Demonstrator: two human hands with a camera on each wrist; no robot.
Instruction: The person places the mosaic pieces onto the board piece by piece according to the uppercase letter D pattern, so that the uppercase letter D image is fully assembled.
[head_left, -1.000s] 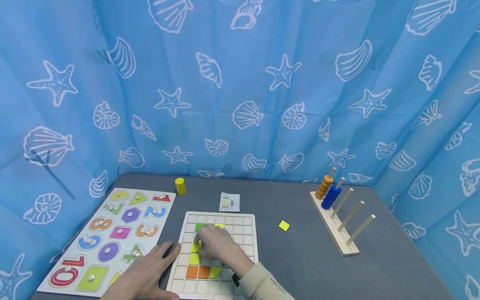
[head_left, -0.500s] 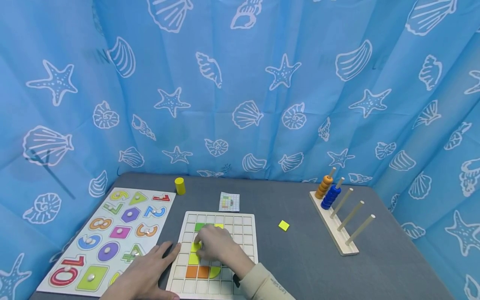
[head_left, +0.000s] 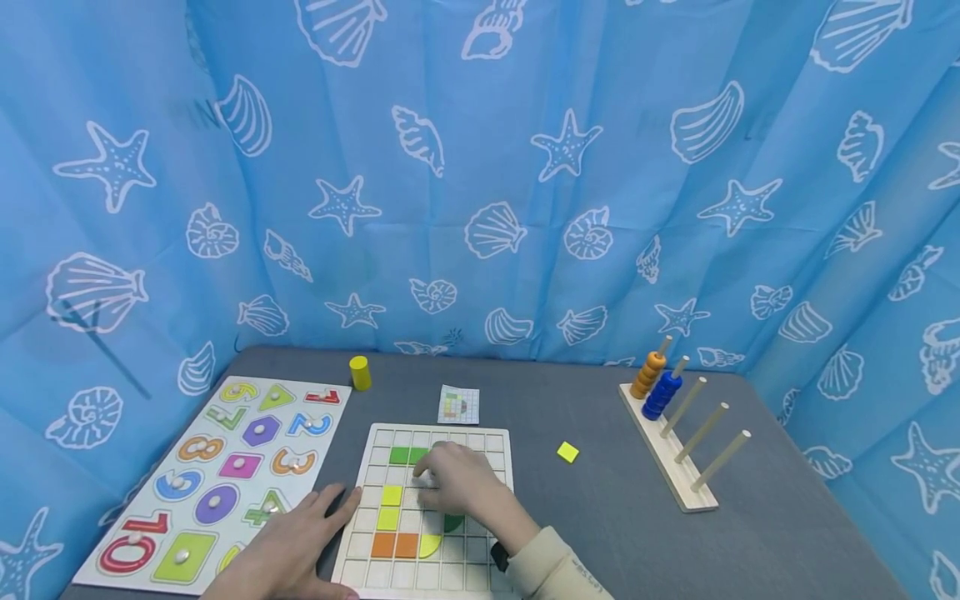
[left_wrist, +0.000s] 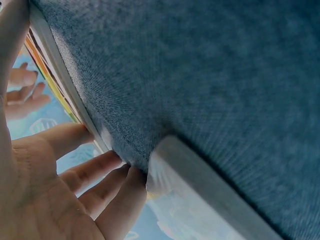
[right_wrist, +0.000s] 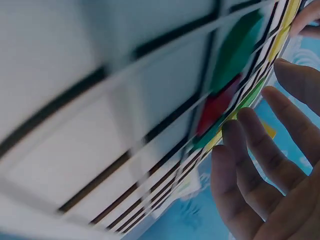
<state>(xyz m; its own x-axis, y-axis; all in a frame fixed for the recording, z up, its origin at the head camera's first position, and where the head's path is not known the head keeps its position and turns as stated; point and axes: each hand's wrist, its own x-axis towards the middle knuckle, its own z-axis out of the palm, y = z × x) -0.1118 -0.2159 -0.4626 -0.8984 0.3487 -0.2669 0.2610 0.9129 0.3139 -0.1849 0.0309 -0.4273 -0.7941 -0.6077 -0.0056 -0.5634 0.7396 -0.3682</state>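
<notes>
A white wooden grid board [head_left: 371,575] lies flat on the table, with coloured tiles in its squares. Two green tiles [head_left: 408,456] sit near its top, two yellow tiles [head_left: 391,496] run down the left part, and orange tiles [head_left: 394,546] lie beside a rounded yellow-green tile [head_left: 430,546]. My right hand [head_left: 459,482] hovers over the board's middle, fingers bent loosely and nothing between them. Part of a dark green tile [head_left: 453,523] shows below it; a red tile [right_wrist: 218,106] appears in the right wrist view. My left hand [head_left: 300,537] rests along the board's left edge, fingers spread.
A number and shape puzzle [head_left: 176,508] lies at the left. Behind the board are a yellow cylinder [head_left: 361,373] and a small pattern card [head_left: 459,404]. A loose yellow tile [head_left: 567,452] lies right of the board, before a peg stand [head_left: 675,458] with orange and blue beads.
My right hand has shifted right across the board, uncovering the second green tile and the upper yellow tile while covering the yellow tile near the top. My left hand has stayed put.
</notes>
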